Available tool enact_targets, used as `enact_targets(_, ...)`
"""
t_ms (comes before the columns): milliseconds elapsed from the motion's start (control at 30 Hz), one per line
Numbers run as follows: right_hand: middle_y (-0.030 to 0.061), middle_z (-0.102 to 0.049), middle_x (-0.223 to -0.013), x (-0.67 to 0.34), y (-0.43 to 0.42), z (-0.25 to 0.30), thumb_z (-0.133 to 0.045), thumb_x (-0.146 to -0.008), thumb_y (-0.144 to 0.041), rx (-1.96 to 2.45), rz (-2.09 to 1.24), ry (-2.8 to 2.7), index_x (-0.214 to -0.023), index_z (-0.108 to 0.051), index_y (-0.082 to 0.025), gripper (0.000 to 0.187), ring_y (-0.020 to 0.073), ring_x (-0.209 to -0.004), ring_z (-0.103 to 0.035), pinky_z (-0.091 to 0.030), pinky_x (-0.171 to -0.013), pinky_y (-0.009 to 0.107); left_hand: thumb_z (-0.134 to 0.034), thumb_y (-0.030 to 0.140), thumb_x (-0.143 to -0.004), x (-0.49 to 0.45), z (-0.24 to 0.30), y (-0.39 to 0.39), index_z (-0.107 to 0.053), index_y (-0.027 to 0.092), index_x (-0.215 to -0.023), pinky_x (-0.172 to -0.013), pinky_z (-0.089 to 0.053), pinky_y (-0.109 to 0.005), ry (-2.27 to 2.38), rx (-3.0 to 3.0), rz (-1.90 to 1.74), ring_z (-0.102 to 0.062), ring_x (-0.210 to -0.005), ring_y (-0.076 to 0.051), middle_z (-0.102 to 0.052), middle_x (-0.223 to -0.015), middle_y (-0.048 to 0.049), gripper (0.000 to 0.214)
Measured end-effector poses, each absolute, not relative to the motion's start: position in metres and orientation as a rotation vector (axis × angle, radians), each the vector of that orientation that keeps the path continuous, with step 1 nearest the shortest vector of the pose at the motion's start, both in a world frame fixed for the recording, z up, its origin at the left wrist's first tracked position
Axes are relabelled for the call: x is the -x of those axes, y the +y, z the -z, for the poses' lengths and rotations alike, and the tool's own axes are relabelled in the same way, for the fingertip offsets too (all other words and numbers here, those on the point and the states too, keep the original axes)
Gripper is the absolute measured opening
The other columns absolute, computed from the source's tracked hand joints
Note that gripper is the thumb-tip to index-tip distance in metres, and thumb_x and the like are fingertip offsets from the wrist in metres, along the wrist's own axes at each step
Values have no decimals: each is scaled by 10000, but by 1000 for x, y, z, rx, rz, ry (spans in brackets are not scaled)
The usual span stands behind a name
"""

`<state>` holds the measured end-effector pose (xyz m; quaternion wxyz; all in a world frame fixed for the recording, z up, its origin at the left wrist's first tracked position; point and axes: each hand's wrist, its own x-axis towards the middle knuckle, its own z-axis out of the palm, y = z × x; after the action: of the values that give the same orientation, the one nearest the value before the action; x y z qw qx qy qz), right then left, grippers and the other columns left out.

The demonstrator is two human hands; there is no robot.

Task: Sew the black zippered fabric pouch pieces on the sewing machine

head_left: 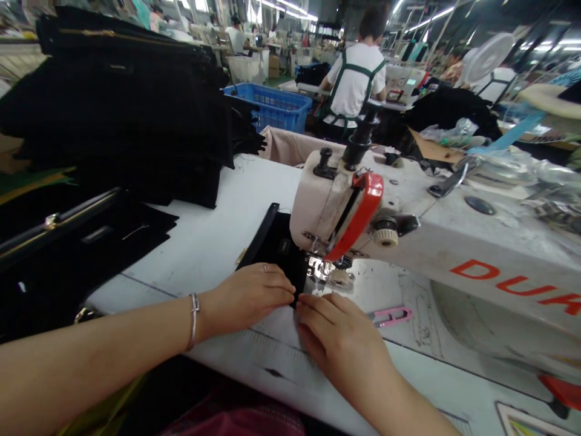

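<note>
A black fabric piece with a dark strip along its far left edge lies partly under the head of a white sewing machine. My left hand, with a ring and a bracelet, rests on the cloth, fingers together and reaching its near corner. My right hand meets it there, its fingertips closed on the fabric's near edge just in front of the presser foot. The undersides of both hands are hidden. Pink-handled thread snips lie on the table right of my right hand.
A tall stack of black fabric pieces stands at the left, and more black pieces with a metal zipper lie nearer. Behind are a blue basket and a seated person at another machine. Plastic bags sit at the right.
</note>
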<state>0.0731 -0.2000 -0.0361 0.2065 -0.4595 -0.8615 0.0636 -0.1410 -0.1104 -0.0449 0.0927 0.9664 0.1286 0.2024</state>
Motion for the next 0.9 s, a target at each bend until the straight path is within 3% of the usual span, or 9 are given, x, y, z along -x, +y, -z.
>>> enact_targets(267, 93, -662, -1061, -80, -180, 40, -609, -899, -190, 1408, -123, -2414, -1176, -650, -154, 282, 250, -903, -603, -551, -801, 423, -495, 129, -975, 134, 53, -84, -677, 141, -1068, -1016, -464, -364, 395, -2922, -545, -605, -1094, -183, -710, -1124, -42, 204)
enact_targets(533, 127, -638, -1065, -82, -170, 53, -562, -926, -213, 1531, -123, -2361, -1305, -570, -131, 388, 288, -1026, -590, -529, -886, 445, -510, 202, -989, 123, 44, -63, -715, 170, -1021, -919, -504, -316, 568, -2822, -578, -650, -991, -174, -731, -1065, -30, 210)
enact_targets(900, 128, -632, -1005, -80, -170, 54, -537, -936, -229, 1543, -94, -2306, -1260, -609, -141, 344, 281, -982, -594, -529, -860, 439, -519, 226, -982, 119, 46, -46, -726, 207, -1022, -1001, -471, -332, 631, -2809, -577, -623, -1095, -194, -703, -1118, -38, 211)
